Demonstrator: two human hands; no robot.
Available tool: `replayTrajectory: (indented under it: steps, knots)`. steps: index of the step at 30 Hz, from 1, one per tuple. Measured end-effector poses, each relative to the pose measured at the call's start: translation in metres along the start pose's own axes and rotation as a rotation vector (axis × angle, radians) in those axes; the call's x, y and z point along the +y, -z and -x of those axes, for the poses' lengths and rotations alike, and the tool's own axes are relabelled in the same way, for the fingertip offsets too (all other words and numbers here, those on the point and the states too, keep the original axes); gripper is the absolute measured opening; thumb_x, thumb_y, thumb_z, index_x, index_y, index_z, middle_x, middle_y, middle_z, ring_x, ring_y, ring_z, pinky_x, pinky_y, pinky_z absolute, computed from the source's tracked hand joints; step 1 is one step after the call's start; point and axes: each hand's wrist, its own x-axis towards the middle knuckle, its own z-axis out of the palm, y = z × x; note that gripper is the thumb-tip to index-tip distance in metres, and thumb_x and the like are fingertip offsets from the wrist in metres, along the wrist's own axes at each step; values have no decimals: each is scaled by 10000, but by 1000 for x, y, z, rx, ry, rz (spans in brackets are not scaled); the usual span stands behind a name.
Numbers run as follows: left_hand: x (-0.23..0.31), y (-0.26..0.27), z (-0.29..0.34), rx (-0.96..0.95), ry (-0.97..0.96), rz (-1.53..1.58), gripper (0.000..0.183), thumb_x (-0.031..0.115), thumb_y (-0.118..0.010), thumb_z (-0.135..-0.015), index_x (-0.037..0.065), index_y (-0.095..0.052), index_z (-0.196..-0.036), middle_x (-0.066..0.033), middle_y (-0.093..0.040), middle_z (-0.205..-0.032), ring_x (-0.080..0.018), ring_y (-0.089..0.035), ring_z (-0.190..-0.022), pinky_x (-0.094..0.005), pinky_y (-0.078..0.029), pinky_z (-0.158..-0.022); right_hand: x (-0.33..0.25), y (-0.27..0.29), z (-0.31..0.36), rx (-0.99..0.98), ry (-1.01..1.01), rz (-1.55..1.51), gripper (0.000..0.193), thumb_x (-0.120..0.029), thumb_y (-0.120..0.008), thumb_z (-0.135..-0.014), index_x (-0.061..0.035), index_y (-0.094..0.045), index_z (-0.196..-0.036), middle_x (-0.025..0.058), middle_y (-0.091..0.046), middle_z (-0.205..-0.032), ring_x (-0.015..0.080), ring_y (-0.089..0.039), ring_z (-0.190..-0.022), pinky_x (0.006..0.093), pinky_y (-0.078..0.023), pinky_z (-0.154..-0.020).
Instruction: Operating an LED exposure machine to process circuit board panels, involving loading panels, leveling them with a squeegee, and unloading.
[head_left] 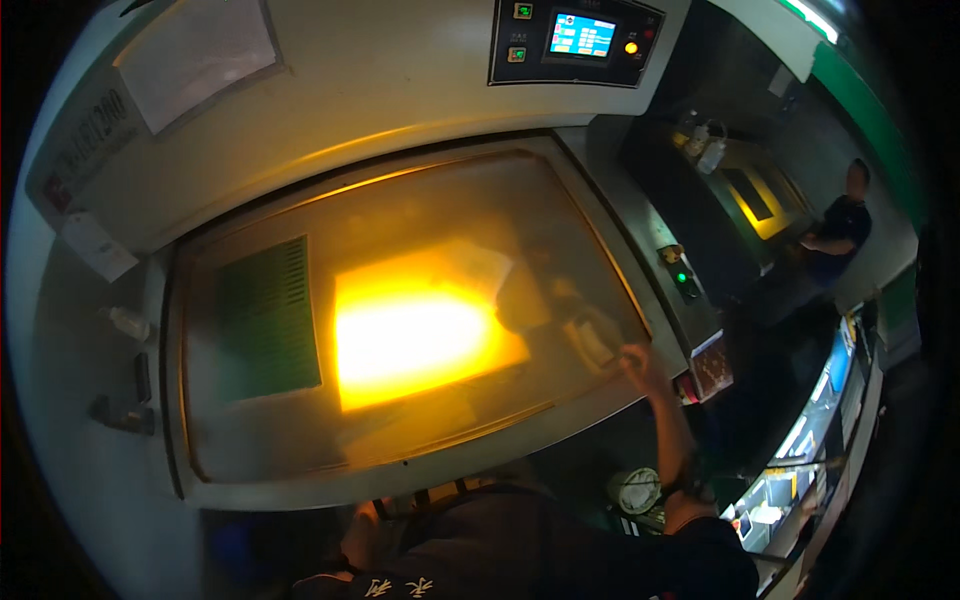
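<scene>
My right hand point(642, 366) is at the right front corner of a wide exposure table point(300, 492), its fingers curled at the rim of the clear, hazy cover. What they pinch, if anything, is too small to make out. Just left of them a pale, block-like thing point(594, 340) shows blurred on the surface. Low by the front edge, close to my body, is my left hand point(362, 530); its fingers are in shadow and partly hidden. Bright yellow light glows through a rectangular sheet point(432, 385) in the middle. Left of it lies a dark green panel point(268, 325) with a row of slots.
Above the table stands a machine housing with a control panel point(570, 42). A small switch box point(680, 275) with a green light sits on the right. A white bucket point(637, 490) stands below the front edge. Another person point(842, 235) is at a second lit table farther right.
</scene>
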Motion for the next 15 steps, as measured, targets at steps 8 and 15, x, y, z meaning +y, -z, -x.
replayTrajectory:
  steps: [8, 15]
  knots:
    - [31, -69, 134, 460, 95, 384, 442, 155, -651, -843, 77, -588, -1273, -159, -667, -1151, -308, -649, -1055, -381, -506, -909, 128, 49, -105, -6, -577, 599, 934, -609, -641, -795, -98, -287, -1492, 173, -354, -1501, 352, -299, -1401, 578, -216, -1114]
    - [130, -191, 163, 197, -177, 661, 458, 165, -662, -881, 56, -561, -1314, -149, -646, -1216, -250, -639, -1096, -355, -494, -944, 225, 41, -96, 254, -473, 339, 1026, -646, -692, -744, -107, -264, -1504, 162, -325, -1523, 322, -229, -1431, 593, -159, -1138]
